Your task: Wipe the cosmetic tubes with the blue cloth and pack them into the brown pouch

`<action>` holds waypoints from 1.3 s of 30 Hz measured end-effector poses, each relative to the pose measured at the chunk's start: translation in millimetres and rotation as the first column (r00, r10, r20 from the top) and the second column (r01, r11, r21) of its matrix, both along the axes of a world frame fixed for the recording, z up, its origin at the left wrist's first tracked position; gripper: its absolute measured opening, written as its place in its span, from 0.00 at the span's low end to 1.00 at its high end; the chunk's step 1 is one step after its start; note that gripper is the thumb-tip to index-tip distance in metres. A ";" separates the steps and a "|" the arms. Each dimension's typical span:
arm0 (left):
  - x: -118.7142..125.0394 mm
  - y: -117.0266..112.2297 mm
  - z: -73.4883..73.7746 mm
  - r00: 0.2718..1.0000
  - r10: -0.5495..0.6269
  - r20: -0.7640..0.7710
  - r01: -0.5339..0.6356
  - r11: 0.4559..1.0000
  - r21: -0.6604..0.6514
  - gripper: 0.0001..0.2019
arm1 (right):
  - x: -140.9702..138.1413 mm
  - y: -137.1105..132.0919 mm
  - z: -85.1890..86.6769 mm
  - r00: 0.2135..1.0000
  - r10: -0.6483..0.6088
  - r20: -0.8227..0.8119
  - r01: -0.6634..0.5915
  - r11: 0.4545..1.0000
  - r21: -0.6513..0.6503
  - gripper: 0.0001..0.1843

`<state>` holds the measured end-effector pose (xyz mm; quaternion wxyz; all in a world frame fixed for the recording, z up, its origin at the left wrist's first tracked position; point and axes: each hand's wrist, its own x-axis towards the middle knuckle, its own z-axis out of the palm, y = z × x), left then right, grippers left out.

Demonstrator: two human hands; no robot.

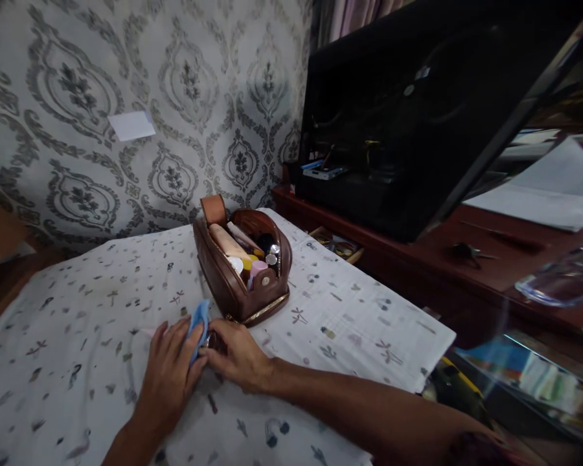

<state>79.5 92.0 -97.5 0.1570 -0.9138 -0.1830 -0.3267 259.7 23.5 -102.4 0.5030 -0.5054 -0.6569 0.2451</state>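
My left hand [171, 359] is closed on a folded blue cloth [200, 321], low over the patterned sheet. Right against it, my right hand [238, 356] pinches a small dark shiny object [212, 339], and the cloth touches that object. Fingers cover most of it, so its kind cannot be made out. Just beyond both hands stands a brown leather toiletry bag [223, 285], unzipped. Inside it are a beige tube [228, 242], a white cap [236, 264], a pink-capped item [257, 268], something yellow and other small containers.
A white printed sheet [350, 330] covers the table. To the right, a large black television [393, 123] stands on a red-brown cabinet [510, 259] holding papers [544, 188], keys [466, 252] and a clear plastic item [558, 285]. An open drawer [354, 255] shows below. Patterned wallpaper is behind.
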 end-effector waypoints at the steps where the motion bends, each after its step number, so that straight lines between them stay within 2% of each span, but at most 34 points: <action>1: 2.8 -1.2 -2.1 1.000 -0.004 -0.021 0.004 1.000 -0.005 0.17 | 0.3 0.1 1.0 1.000 -0.003 0.000 0.003 1.000 -0.009 0.07; 4: 1.0 3.6 -5.3 0.999 0.022 -0.043 -0.022 1.000 -0.012 0.18 | 0.3 -1.2 4.2 1.000 -0.006 -0.029 0.005 1.000 -0.030 0.07; 8: -15.2 18.5 -3.8 0.992 0.094 -0.080 -0.097 0.995 -0.037 0.21 | -1.4 -4.5 6.9 0.996 -0.021 -0.085 0.017 0.999 -0.050 0.11; 10: -24.4 24.5 -1.4 0.987 0.147 -0.068 -0.153 0.984 -0.096 0.23 | -0.7 -6.1 10.3 0.996 -0.038 -0.076 0.035 0.999 -0.041 0.12; 12: -33.5 28.5 1.9 0.980 0.199 -0.024 -0.199 0.957 -0.211 0.24 | 2.4 -8.5 18.0 0.998 -0.049 -0.043 0.049 0.999 0.001 0.11; 14: -42.4 31.5 6.6 0.954 0.301 0.009 -0.279 0.894 -0.351 0.23 | 7.8 -12.8 29.8 0.998 -0.065 -0.025 0.067 0.996 0.061 0.12; 16: -51.1 35.3 13.2 0.888 0.460 -0.010 -0.415 0.791 -0.449 0.22 | 15.0 -19.3 43.1 0.994 -0.096 -0.049 0.100 0.990 0.101 0.12; 18: -58.3 40.8 21.8 0.793 0.604 -0.076 -0.562 0.678 -0.474 0.22 | 23.0 -27.4 54.9 0.987 -0.115 -0.109 0.126 0.987 0.104 0.14; 19: -60.8 43.8 26.9 0.757 0.644 -0.111 -0.613 0.639 -0.465 0.23 | 26.9 -31.6 59.7 0.982 -0.114 -0.147 0.129 0.987 0.094 0.14; 21: -62.1 47.9 38.4 0.717 0.680 -0.151 -0.665 0.604 -0.438 0.26 | 33.5 -39.2 66.5 0.967 -0.101 -0.234 0.118 0.991 0.063 0.16; 22: -60.3 48.0 45.0 0.718 0.680 -0.145 -0.663 0.607 -0.438 0.29 | 35.8 -42.4 68.6 0.956 -0.095 -0.276 0.112 0.993 0.047 0.17; 24: -51.3 42.0 59.5 0.767 0.639 -0.055 -0.570 0.639 -0.517 0.34 | 38.2 -47.0 70.4 0.938 -0.087 -0.337 0.102 0.994 0.026 0.19; 25: -44.2 35.9 67.2 0.822 0.569 0.019 -0.444 0.661 -0.605 0.34 | 38.3 -48.6 70.3 0.931 -0.084 -0.355 0.099 0.995 0.023 0.20; 26: -35.9 28.2 74.9 0.876 0.468 0.116 -0.258 0.659 -0.706 0.34 | 38.0 -49.9 69.8 0.927 -0.079 -0.368 0.095 0.995 0.024 0.20; 27: -26.9 19.5 82.2 0.908 0.367 0.201 -0.060 0.590 -0.805 0.33 | 37.6 -51.0 68.9 0.923 -0.073 -0.378 0.090 0.995 0.030 0.20; 28: -17.9 10.6 88.6 0.921 0.288 0.262 0.095 0.486 -0.869 0.32 | 37.3 -52.2 67.9 0.919 -0.064 -0.388 0.084 0.996 0.035 0.20; 29: -9.4 2.0 93.8 0.923 0.253 0.291 0.174 0.400 -0.900 0.33 | 37.6 -53.7 66.8 0.916 -0.056 -0.396 0.076 0.996 0.035 0.21; 31: 4.1 -11.5 100.0 0.917 0.250 0.311 0.247 0.255 -0.935 0.31 | 40.6 -57.6 65.4 0.917 -0.033 -0.398 0.047 0.999 0.024 0.21; 34: 14.3 -21.5 100.4 0.895 0.287 0.342 0.317 0.130 -0.940 0.24 | 52.3 -66.0 65.7 0.960 -0.013 -0.278 0.033 0.997 0.066 0.18; 37: 19.1 -25.2 97.2 0.877 0.329 0.352 0.362 0.030 -0.932 0.24 | 66.6 -74.8 68.0 0.996 -0.006 -0.089 0.022 0.984 0.177 0.15; 39: 22.8 -27.7 96.1 0.873 0.340 0.349 0.378 -0.021 -0.925 0.25 | 73.2 -79.7 69.2 0.999 -0.001 -0.048 0.011 0.979 0.205 0.14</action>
